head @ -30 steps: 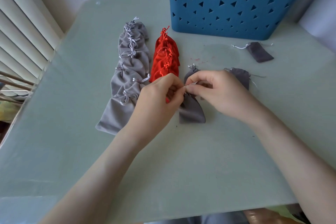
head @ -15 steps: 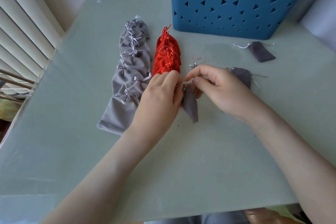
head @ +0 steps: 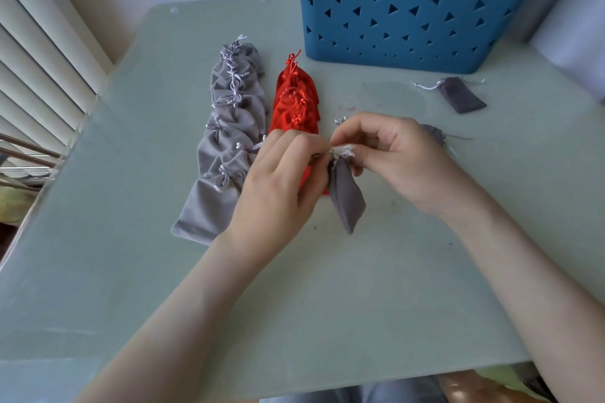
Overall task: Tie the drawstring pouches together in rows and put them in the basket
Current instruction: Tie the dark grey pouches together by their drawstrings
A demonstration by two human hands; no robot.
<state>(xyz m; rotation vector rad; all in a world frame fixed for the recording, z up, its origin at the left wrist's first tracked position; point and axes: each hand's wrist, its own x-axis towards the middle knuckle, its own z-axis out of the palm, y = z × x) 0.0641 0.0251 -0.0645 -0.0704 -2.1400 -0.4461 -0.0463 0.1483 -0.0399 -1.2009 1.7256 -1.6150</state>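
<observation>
A small dark grey pouch hangs lifted over the table's middle, held by its white drawstrings. My left hand pinches the strings on one side and my right hand pinches them at the pouch's gathered neck. Left of my hands lies a tied row of light grey pouches, and beside it a tied row of red pouches, partly hidden by my left hand. Another dark grey pouch peeks out behind my right hand. A third dark grey pouch lies alone near the blue basket.
The blue basket with triangle holes stands at the table's far edge, right of centre. White window blinds run along the left side. The table's near edge is close to my body.
The dark grey pouch lay flat on the table a second ago; both hands have since lifted it by its strings, so it hangs tilted. My hands rose slightly.
</observation>
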